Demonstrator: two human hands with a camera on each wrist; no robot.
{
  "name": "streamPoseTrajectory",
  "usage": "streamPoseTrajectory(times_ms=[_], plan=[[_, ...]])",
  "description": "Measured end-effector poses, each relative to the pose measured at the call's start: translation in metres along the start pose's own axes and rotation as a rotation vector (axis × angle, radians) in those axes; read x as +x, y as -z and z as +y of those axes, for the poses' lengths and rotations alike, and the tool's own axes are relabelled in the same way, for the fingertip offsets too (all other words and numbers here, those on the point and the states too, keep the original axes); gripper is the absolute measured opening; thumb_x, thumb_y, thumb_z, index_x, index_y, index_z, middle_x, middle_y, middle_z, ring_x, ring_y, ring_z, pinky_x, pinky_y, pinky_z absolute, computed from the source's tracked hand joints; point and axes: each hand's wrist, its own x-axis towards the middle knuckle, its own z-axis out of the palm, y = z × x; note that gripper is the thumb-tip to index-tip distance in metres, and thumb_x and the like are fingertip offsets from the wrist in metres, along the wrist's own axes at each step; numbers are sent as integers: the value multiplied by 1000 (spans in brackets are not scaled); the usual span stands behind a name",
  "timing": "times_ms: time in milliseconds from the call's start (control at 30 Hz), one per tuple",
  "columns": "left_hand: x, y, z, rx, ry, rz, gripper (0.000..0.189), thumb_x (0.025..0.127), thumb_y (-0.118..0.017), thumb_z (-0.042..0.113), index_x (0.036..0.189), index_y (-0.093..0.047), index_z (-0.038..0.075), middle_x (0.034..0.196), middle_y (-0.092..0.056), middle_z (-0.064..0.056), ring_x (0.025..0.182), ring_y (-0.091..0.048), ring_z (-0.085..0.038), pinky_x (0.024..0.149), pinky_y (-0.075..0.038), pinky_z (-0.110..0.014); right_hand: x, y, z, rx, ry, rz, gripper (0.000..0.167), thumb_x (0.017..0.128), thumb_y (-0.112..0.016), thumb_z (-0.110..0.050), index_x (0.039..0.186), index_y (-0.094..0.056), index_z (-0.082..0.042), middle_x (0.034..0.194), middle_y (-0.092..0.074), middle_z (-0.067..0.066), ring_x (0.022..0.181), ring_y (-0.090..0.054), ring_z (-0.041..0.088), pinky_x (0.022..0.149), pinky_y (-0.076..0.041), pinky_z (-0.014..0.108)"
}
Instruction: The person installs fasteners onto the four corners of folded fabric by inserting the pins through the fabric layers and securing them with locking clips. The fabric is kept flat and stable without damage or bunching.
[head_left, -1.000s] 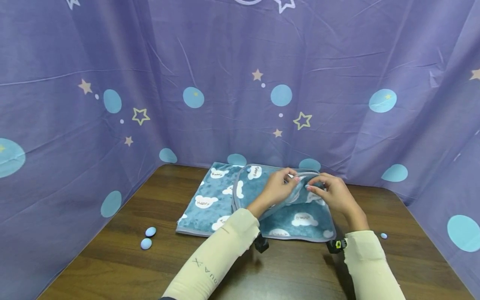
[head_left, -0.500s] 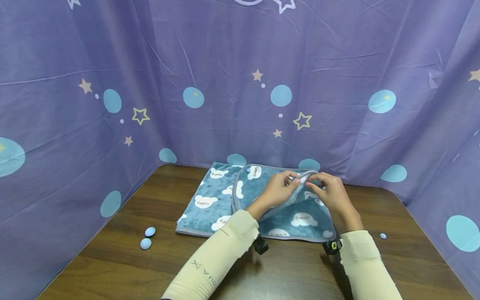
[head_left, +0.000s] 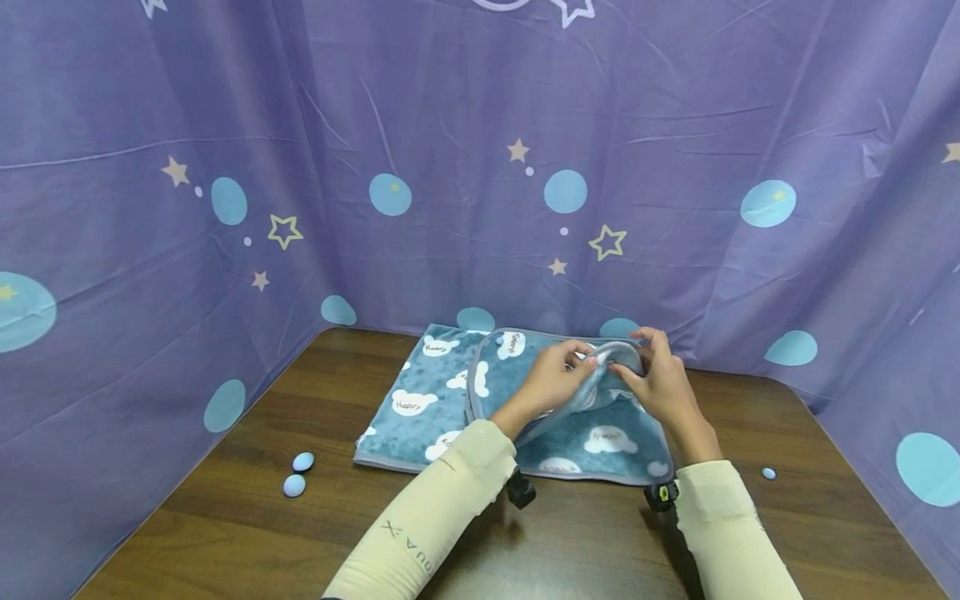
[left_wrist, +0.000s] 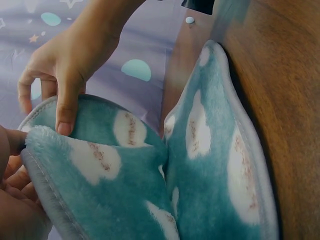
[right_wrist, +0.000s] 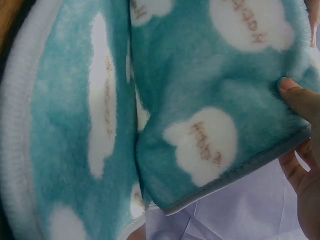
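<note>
A teal plush blanket (head_left: 426,421) with white bear heads, "Happy" lettering and grey edging lies near the back curtain, its right part folded over. My left hand (head_left: 555,377) pinches the raised edge of this fold between thumb and fingers. Just to the right, my right hand (head_left: 669,392) holds the same flap. In the right wrist view its thumb (right_wrist: 295,97) presses the plush face while the other fingers reach behind the border. Between the two hands the edge (left_wrist: 115,102) bows up in a curve. A small blue dot (head_left: 501,340) shows on the fold's far left corner.
Two light-blue round button-like pieces (head_left: 294,485) lie at the left on the brown wooden table (head_left: 360,525). Another small blue piece (head_left: 768,473) is at the right; the left wrist view shows a thin stem under it. A purple patterned curtain (head_left: 465,250) surrounds the table.
A small light-blue thing at my right fingertips a second ago is now out of sight. My right hand has shifted slightly left, its fingers spreading up behind the flap; the left hand stays put.
</note>
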Motion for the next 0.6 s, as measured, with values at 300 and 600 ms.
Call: streamPoseTrajectory(times_ms=[300,600], plan=[[-3,6,-7,-59,10,-122,26,103,-65,28,121,-69,9,91,-71,-4,65,-63,-13,53,-57,-33,1,3,3,-1,64,-5,25,75,-87,6,89,-70,-4,69,-56,-1,59,-43,10,53,-33,20],[-24,54,-22,118,-60,-231,28,107,-57,30,117,-70,8,91,-70,-8,56,-64,-26,51,-56,-34,0,3,3,-34,107,-4,25,75,-87,6,85,-68,-8,75,-61,0,62,-47,11,56,-39,27]])
